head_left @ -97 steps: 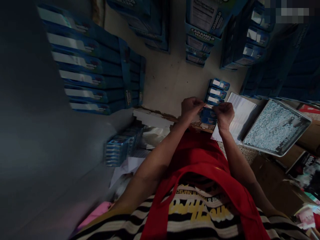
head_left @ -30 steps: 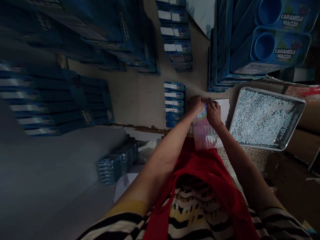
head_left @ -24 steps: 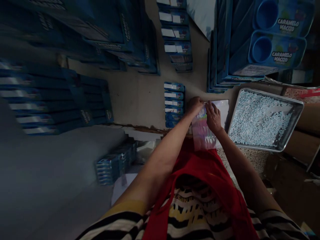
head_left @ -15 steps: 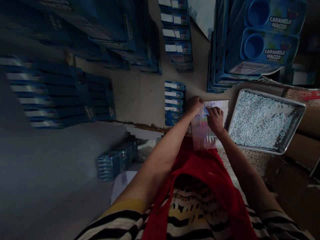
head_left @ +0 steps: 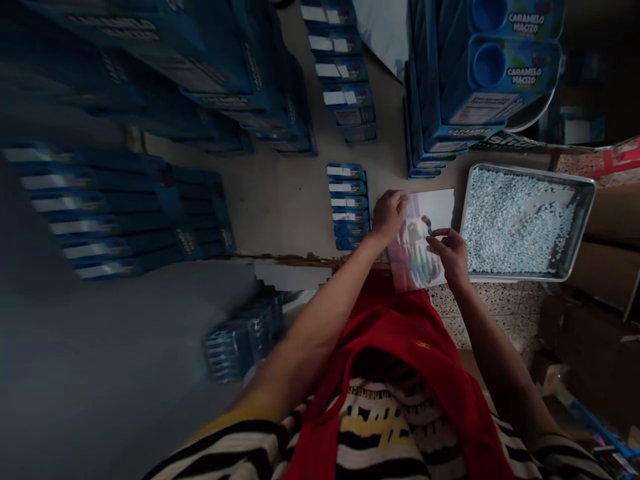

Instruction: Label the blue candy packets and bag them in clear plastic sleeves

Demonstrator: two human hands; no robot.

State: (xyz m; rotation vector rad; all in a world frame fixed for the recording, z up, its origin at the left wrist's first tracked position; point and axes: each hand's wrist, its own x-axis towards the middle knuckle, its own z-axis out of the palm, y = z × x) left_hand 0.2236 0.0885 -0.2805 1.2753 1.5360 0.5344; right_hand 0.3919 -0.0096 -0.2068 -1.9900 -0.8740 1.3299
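A glossy, iridescent sheet [head_left: 415,257] with a whiter upper right part lies at the table's front edge, its lower end reaching over my red apron. My left hand [head_left: 390,217] is closed at the sheet's upper left corner, fingers bent onto it. Over the sheet's right side, my right hand [head_left: 451,255] pinches thumb and forefinger together; anything between them is too small to make out. Left of my left hand stands a short row of blue candy boxes [head_left: 347,207]. On the right, a metal tray [head_left: 583,230] holds small pale blue and white candies [head_left: 515,227].
Tall stacks of blue boxes [head_left: 500,80] rise at the back right, with more stacks [head_left: 270,73] at the back left. Another box stack [head_left: 125,207] stands far left. Cardboard boxes [head_left: 613,253] sit beyond the tray. The table's front edge [head_left: 290,258] runs before me.
My right hand has moved right and slightly down, off the sheet's middle, its fingers now pinched. My left hand stays at the corner. The whole view has shifted a little.
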